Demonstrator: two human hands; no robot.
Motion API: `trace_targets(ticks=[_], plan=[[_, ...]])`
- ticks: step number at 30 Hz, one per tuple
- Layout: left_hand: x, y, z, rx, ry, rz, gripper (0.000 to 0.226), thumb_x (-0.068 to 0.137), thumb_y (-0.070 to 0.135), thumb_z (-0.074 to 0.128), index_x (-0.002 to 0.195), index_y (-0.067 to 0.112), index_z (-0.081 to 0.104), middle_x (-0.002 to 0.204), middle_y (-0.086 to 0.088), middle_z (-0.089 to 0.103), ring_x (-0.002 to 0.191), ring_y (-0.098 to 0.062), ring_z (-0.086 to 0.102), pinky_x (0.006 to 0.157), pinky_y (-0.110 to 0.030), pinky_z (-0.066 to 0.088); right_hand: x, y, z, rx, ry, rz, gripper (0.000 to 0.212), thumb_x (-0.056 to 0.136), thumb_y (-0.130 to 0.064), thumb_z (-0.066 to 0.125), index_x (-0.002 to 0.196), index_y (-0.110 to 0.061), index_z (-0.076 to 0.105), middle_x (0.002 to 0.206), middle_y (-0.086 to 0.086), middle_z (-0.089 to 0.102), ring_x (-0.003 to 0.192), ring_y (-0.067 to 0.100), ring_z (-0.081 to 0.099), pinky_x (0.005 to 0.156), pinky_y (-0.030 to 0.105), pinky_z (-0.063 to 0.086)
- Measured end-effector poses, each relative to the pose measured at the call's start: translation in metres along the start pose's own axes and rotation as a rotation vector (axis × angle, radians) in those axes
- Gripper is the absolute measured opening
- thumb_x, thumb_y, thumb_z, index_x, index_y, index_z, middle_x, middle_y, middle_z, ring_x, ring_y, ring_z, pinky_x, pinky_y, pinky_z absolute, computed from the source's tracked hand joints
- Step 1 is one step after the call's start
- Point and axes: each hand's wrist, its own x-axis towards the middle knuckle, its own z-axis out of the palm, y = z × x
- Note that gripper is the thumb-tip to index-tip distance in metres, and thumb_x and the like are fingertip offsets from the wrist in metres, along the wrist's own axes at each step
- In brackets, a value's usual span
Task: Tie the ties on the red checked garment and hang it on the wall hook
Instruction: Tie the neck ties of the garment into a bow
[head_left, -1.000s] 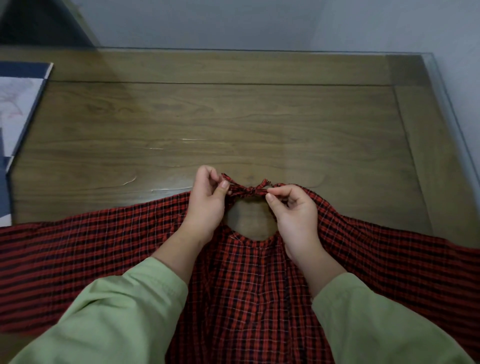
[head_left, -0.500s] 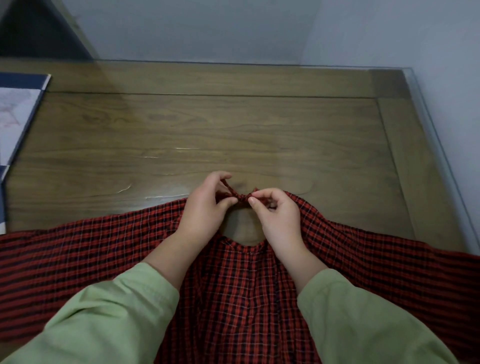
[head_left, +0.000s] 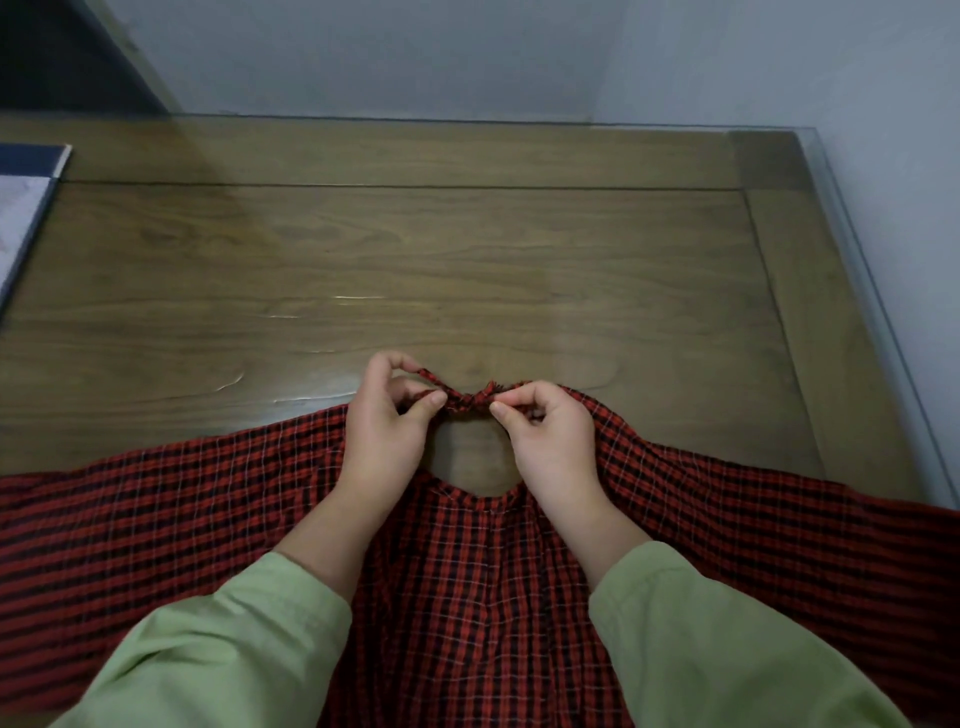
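Observation:
The red checked garment lies spread flat across the near half of the wooden table, its round neck opening facing away from me. At the top of that opening the two ties meet in a small knot. My left hand pinches the left tie end between thumb and fingers. My right hand pinches the right tie end just beside the knot. No wall hook is in view.
A glass sheet covers the table, its edge running along the right side. A blue-edged book or folder lies at the far left. Grey walls stand behind and to the right of the table.
Both hands stayed at the neck ties. They moved closer together half a second ago, then drew slightly apart again, with the knot small between them.

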Motion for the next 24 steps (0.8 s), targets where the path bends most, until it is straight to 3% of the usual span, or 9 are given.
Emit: trace_targets(ticks=[3,7,11,13,15,18,20,22,24], plan=[[0.001,0.002,0.002,-0.01,0.023,-0.031,0.032,0.085,0.005,0.068,0.092,0.026,0.045,0.068,0.004,0.067,0.06,0.003,0.057,0.062,-0.012,0.043,0.004,-0.002,0.001,-0.002,-0.005,0.025,0.021,0.082,-0.014,0.074,0.07,-0.029,0.065,0.073,-0.013,0.064,0.071,-0.001,0.059,0.067,0.011,0.042],[0.005,0.014,-0.003,0.068,-0.065,-0.072,0.025,0.087,0.012,0.067,0.101,0.022,0.049,0.077,0.004,0.067,0.067,-0.004,0.058,0.067,-0.023,0.044,0.007,-0.004,0.0,0.052,-0.032,0.09,0.015,0.082,-0.014,0.073,0.074,-0.024,0.067,0.076,-0.007,0.069,0.075,0.007,0.065,0.074,0.023,0.051],[0.01,0.025,-0.021,0.293,-0.145,0.04,0.018,0.092,0.013,0.061,0.108,0.021,0.059,0.093,0.006,0.068,0.085,-0.004,0.06,0.074,-0.01,0.041,0.009,-0.013,-0.012,0.084,-0.18,0.098,0.011,0.09,-0.014,0.065,0.087,-0.025,0.066,0.085,-0.003,0.069,0.083,0.014,0.067,0.08,0.034,0.057],[0.011,0.024,-0.033,0.425,-0.12,0.093,0.016,0.093,0.012,0.058,0.107,0.017,0.064,0.1,0.005,0.066,0.094,-0.012,0.061,0.081,-0.02,0.043,0.009,-0.016,-0.023,0.066,-0.2,0.13,0.01,0.093,-0.014,0.06,0.097,-0.022,0.064,0.085,-0.004,0.066,0.074,0.013,0.064,0.071,0.034,0.059],[0.009,0.016,-0.047,0.594,-0.087,0.115,0.02,0.091,0.009,0.059,0.108,0.015,0.066,0.107,0.0,0.066,0.101,-0.02,0.061,0.087,-0.027,0.044,0.007,-0.016,-0.037,-0.037,-0.106,0.088,0.015,0.092,-0.014,0.059,0.1,-0.026,0.063,0.086,-0.004,0.065,0.069,0.015,0.063,0.071,0.038,0.058],[0.002,0.005,-0.064,0.781,-0.116,0.083,0.033,0.085,0.009,0.065,0.118,0.015,0.063,0.118,-0.005,0.061,0.113,-0.025,0.057,0.095,-0.034,0.044,0.002,-0.013,-0.058,-0.354,-0.017,0.005,0.035,0.089,-0.012,0.063,0.12,-0.026,0.06,0.109,-0.001,0.06,0.1,0.022,0.063,0.091,0.026,0.046],[-0.005,0.002,-0.068,0.837,-0.166,0.036,0.039,0.082,0.018,0.071,0.119,0.019,0.059,0.119,-0.003,0.06,0.112,-0.024,0.057,0.092,-0.036,0.048,-0.005,-0.011,-0.07,-0.535,-0.037,0.042,0.048,0.088,-0.018,0.066,0.133,-0.023,0.053,0.125,0.005,0.055,0.112,0.023,0.058,0.094,0.024,0.04],[-0.01,0.001,-0.066,0.885,-0.193,-0.007,0.031,0.081,0.028,0.073,0.109,0.021,0.06,0.11,-0.002,0.065,0.105,-0.025,0.06,0.081,-0.036,0.049,-0.01,-0.008,-0.076,-0.625,-0.08,0.082,0.041,0.087,-0.027,0.068,0.126,-0.023,0.057,0.115,0.005,0.063,0.1,0.025,0.065,0.089,0.03,0.047],[-0.015,0.003,-0.062,0.93,-0.155,-0.007,0.017,0.083,0.031,0.068,0.095,0.02,0.061,0.097,-0.005,0.068,0.095,-0.03,0.062,0.071,-0.036,0.046,-0.016,-0.002,-0.076,-0.645,-0.123,0.11,0.019,0.088,-0.032,0.065,0.102,-0.02,0.064,0.084,-0.001,0.069,0.076,0.023,0.068,0.071,0.031,0.05]])
